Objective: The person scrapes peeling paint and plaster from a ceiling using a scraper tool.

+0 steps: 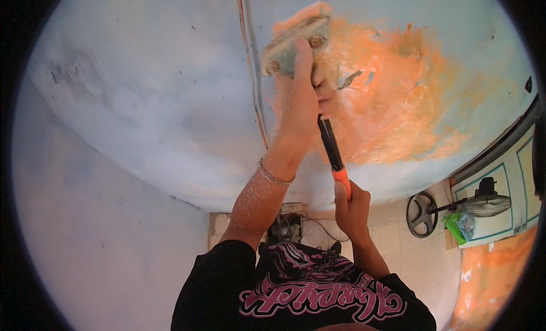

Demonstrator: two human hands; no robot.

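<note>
I look up at a pale blue ceiling with a wide scraped orange patch; a thin cable runs down it to tiled wall; a white wall drops at my left; a wall fan hangs at right beside a green bag; the fisheye rim cuts off the corners, and the tool's tip is hidden behind my left hand; my left hand presses a small grey plate against the ceiling, fingers closed round the tool's upper end; my right hand, lower, grips the orange-and-black handle tightly, below the plate.
</note>
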